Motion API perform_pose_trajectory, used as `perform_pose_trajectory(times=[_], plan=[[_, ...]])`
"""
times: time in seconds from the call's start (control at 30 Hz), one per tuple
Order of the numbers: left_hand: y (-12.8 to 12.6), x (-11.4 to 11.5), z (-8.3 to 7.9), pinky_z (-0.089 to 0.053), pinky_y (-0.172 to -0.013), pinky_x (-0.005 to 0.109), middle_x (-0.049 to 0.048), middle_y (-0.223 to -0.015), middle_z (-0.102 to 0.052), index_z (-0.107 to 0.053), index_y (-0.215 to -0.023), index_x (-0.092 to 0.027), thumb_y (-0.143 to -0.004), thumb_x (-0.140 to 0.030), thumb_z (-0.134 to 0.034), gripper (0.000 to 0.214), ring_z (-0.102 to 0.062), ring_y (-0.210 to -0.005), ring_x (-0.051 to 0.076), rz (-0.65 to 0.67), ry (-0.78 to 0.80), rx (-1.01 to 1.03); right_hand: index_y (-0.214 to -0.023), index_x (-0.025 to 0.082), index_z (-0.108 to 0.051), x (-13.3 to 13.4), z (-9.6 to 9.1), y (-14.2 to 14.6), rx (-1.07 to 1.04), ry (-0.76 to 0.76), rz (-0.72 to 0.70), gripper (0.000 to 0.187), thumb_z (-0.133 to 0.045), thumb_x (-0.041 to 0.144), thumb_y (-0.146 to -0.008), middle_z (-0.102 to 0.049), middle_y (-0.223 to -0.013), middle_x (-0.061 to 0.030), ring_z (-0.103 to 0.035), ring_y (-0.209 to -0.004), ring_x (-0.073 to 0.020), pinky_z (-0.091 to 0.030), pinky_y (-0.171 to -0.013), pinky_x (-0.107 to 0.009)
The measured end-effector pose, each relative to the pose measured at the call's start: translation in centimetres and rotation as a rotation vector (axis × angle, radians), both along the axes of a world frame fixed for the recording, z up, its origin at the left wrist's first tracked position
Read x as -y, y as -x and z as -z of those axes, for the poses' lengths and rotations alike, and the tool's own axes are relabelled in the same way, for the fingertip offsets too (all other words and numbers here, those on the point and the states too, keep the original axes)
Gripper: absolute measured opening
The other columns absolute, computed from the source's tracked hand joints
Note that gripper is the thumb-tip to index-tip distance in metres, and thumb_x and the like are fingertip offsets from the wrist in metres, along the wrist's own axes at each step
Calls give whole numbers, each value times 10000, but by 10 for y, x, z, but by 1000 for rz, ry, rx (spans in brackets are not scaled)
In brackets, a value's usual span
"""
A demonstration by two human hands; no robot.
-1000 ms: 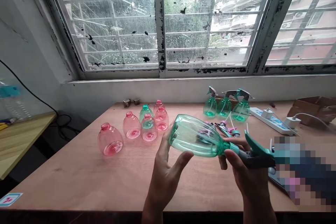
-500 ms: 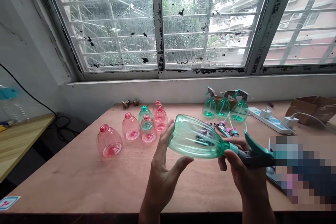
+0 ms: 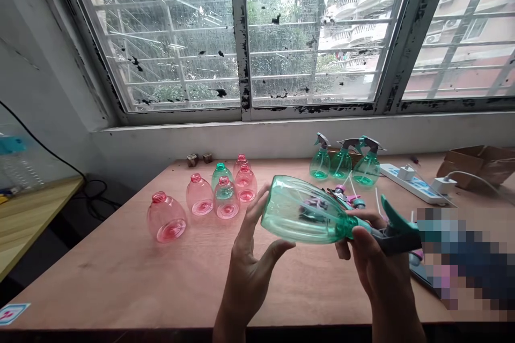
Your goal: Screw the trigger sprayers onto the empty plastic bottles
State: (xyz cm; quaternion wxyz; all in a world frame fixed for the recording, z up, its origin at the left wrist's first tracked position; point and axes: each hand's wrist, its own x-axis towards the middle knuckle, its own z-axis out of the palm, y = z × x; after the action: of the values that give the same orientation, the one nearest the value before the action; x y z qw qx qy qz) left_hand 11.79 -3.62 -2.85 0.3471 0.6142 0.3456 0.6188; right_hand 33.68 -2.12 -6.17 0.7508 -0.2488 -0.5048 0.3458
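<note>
A clear green spray bottle [image 3: 306, 209] lies sideways in the air over the table, its base to the left. My right hand [image 3: 384, 262] is closed round its neck and collar, with the dark grey spray head and green trigger [image 3: 396, 214] sticking out to the right. At the base end, my left hand [image 3: 251, 257] is open, fingers stretched up beside the bottle's bottom and thumb apart below it. Whether those fingertips touch the bottle I cannot tell. Behind the bottle lie several loose spray heads [image 3: 354, 201] in pink, green and grey, partly hidden.
Pink bottles without heads [image 3: 167, 217] and a green one [image 3: 220, 172] stand at the left. Three green spray bottles [image 3: 366, 170] with heads stand at the back. A power strip [image 3: 414, 185] with plugs and a brown paper bag [image 3: 478, 169] are at the right. The right front is pixelated.
The spray bottle has shifted slightly to the right with my right hand and turned a little, its trigger now more upright. My left hand has barely moved.
</note>
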Motion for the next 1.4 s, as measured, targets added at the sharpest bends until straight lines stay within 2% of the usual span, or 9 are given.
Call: perform_pose_trajectory(times=[0.13, 0.23, 0.4, 0.6, 0.7, 0.83, 1.03, 1.23, 1.4], plan=[[-1, 1, 2, -293, -1393, 561, 4, -1744, -538, -588, -1589, -479, -994, -405, -841, 651, -386, -1682, 339, 10, -69, -76, -1054, 283, -808, 2, -3, 2, -122, 52, 0, 110, -803, 387, -1016, -638, -634, 50, -562, -467, -131, -461, -479, -264], [1, 1, 4, -305, -1379, 593, 58, -1755, -509, -552, -1608, -422, -944, -521, -869, 742, -391, -1668, 387, 71, -26, -50, -1071, 273, -802, 4, 0, -4, -1, 2, 57, 137, -850, 366, -982, -664, -621, 44, -590, -474, -151, -488, -494, -285], [5, -2, 3, -338, -1337, 638, 113, -1640, -598, -626, -1446, -325, -989, -554, -803, 541, -491, -1577, 410, 18, 63, -19, -1168, 264, -776, 4, 5, -10, 181, -11, 167, 251, -887, 351, -960, -694, -612, 39, -652, -501, -185, -492, -507, -301], [6, 0, 2, -295, -1369, 576, 29, -1685, -557, -578, -1538, -467, -1009, -420, -823, 584, -406, -1651, 334, 34, 1, -89, -1159, 269, -791, -6, 4, -10, 141, -144, 116, 113, -762, 312, -1058, -712, -626, 28, -680, -454, -196, -525, -486, -321], [6, 1, 2, -361, -1337, 572, 68, -1598, -627, -597, -1503, -402, -969, -480, -853, 597, -480, -1593, 365, 85, 36, -44, -1175, 271, -787, -4, 6, -14, 195, -154, 140, 136, -786, 284, -1040, -697, -598, 40, -670, -451, -188, -525, -493, -314], [5, -3, 0, -392, -1314, 567, 82, -1500, -700, -674, -1366, -332, -973, -512, -838, 462, -538, -1544, 374, 27, 76, -30, -1180, 271, -787, -4, 8, -20, 252, -95, 178, 223, -867, 261, -972, -703, -609, 41, -681, -485, -191, -535, -514, -318], [4, -3, 2, -359, -1346, 509, 10, -1630, -627, -637, -1466, -442, -997, -432, -836, 509, -484, -1610, 309, -36, 14, -82, -1083, 275, -807, -10, 6, -12, 92, -32, 126, 117, -823, 361, -1004, -694, -640, 30, -682, -464, -204, -583, -518, -378], [4, -4, 0, -462, -1261, 527, 100, -1574, -660, -586, -1503, -319, -910, -561, -890, 709, -537, -1554, 381, 27, 111, 15, -1142, 275, -768, 5, 1, 0, 156, 52, 148, 246, -890, 375, -953, -667, -600, 54, -627, -511, -168, -515, -558, -320], [7, -8, 2, -324, -1356, 565, 57, -1648, -615, -632, -1519, -373, -973, -475, -854, 598, -453, -1621, 360, -23, 77, -61, -1141, 285, -764, -3, 5, -3, 179, -25, 81, 160, -820, 374, -1021, -706, -629, 43, -669, -502, -179, -528, -562, -327]])
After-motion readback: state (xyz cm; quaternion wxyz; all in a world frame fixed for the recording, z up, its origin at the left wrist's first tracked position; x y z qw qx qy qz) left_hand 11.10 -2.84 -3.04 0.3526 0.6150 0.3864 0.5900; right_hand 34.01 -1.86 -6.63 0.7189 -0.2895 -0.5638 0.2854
